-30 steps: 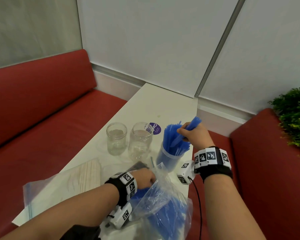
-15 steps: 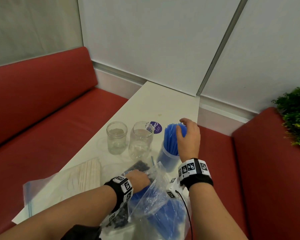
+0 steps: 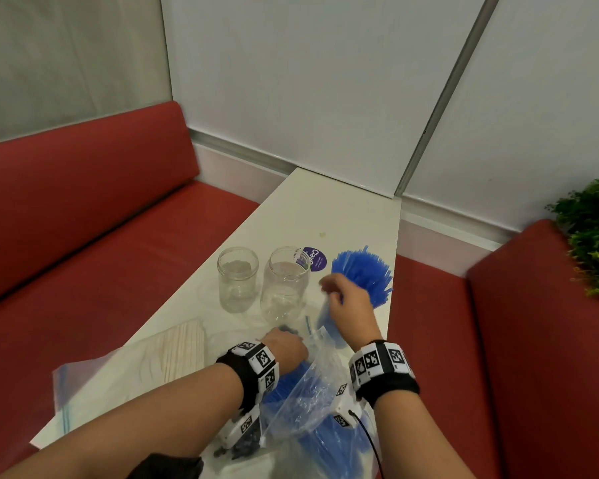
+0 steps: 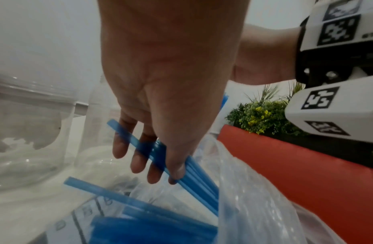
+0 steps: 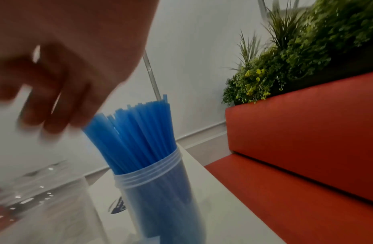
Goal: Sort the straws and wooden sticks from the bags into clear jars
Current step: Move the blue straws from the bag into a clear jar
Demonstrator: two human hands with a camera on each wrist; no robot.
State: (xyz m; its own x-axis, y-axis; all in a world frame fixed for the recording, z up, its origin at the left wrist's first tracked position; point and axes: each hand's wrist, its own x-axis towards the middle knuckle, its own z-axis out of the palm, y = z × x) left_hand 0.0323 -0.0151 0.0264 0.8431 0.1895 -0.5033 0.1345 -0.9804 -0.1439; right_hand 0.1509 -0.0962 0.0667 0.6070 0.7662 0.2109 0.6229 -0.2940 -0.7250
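at the mouth of the clear bag [image 3: 312,392], the left hand [image 3: 284,347] has its thumb and fingers [image 4: 137,158] pinched on a small bunch of blue straws [image 4: 193,180] whose other ends run down into the bag, where more blue straws [image 3: 325,440] lie. the right hand [image 3: 350,302] hangs just in front of the straw jar [image 5: 160,189]; its fingers [image 5: 47,102] hang loosely curled and a little apart, blurred, with nothing seen between them. that jar stands upright near the right edge of the white table [image 3: 325,216], packed with blue straws that fan out [image 3: 363,271] above its threaded rim.

left of it two clear jars stand side by side, the nearer one [image 3: 284,285] just beside the straw jar and the farther one [image 3: 237,278] to its left, both without straws or sticks. a purple round sticker [image 3: 315,259] lies on the table behind them. a second clear bag [image 3: 94,385] lies flat at the near left of the table with a row of wooden sticks [image 3: 184,350] inside. some small dark pieces [image 3: 242,444] show under the left wrist; what they are cannot be told. red benches [image 3: 101,236] flank the table, and a green plant [image 3: 595,236] sits behind the right one.
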